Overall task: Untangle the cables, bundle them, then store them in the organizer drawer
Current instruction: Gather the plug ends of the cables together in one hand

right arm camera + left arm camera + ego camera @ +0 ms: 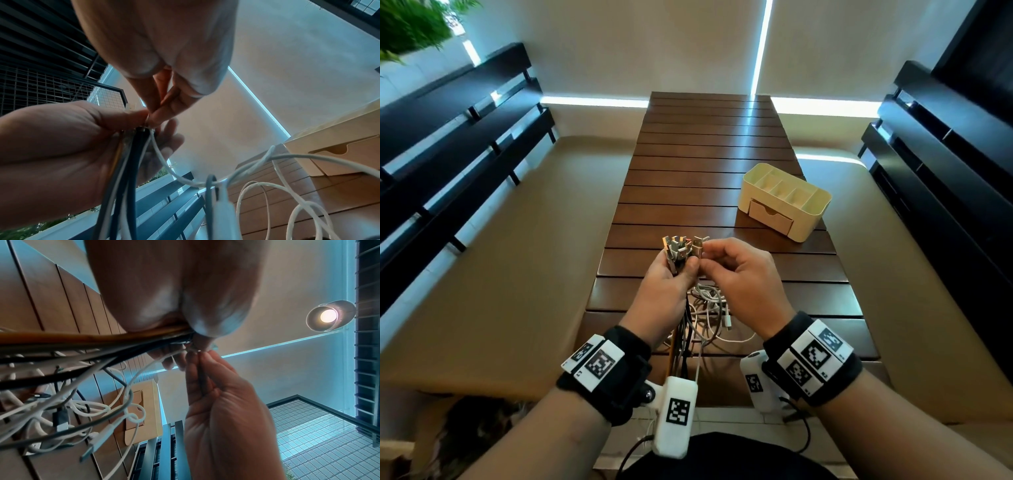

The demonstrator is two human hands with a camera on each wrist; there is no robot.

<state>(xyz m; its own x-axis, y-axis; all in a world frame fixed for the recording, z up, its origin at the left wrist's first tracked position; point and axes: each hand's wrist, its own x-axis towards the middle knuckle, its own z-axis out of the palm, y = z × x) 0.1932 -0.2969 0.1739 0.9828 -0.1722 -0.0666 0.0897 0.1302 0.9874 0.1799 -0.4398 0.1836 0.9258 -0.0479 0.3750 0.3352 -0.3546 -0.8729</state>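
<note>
My left hand (pixel 669 274) grips a bunch of cables just below their USB plugs (pixel 678 247), which stick up side by side above the fist. My right hand (pixel 726 262) pinches one plug (pixel 698 245) at the right of the bunch, fingertips against the left thumb. The cables (pixel 705 308) are white, grey, black and one orange; they hang down in tangled loops onto the table. In the right wrist view the cable strands (pixel 131 162) run down out of the left palm (pixel 57 146). The cream organizer (pixel 784 200) stands at the right, its drawer (pixel 772 217) closed.
The slatted wooden table (pixel 715 154) stretches away ahead. Dark benches (pixel 458 144) flank both sides over a tan floor. The organizer's top has several open compartments (pixel 787 186). In the left wrist view loose cable loops (pixel 82 410) lie on the slats.
</note>
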